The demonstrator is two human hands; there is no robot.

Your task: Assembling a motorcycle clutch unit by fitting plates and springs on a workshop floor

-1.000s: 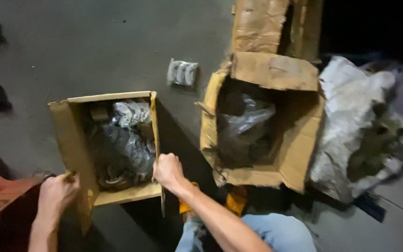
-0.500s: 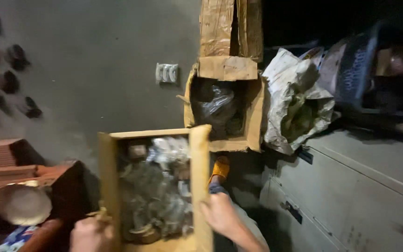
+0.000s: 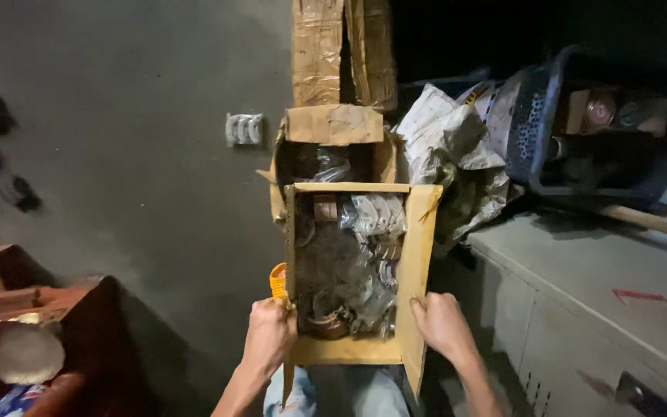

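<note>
Cardboard fills our view: we hold an open box (image 3: pixel 353 270) up off the floor, lifted from where it sat a second ago beside a second box (image 3: pixel 332 150), which now shows just beyond its far edge. Our left hand (image 3: pixel 269 333) has its grip closed on the near left corner; our right hand (image 3: pixel 443 324) clamps the right flap near the bottom. Inside lie plastic-wrapped metal parts (image 3: pixel 353 262), shiny and jumbled, so the load now hangs wholly from our two hands and looks heavy for thin card. Room is tight on the right, where a grey cabinet (image 3: pixel 580 309) edges close to the flap, with crumpled paper (image 3: pixel 449 147) and a dark basket (image 3: pixel 573 123) above it. On the left the grey floor (image 3: pixel 133 154) lies open, past a small blister pack (image 3: pixel 244 129). Reddish crates (image 3: pixel 32 301) sit well apart at lower left.
</note>
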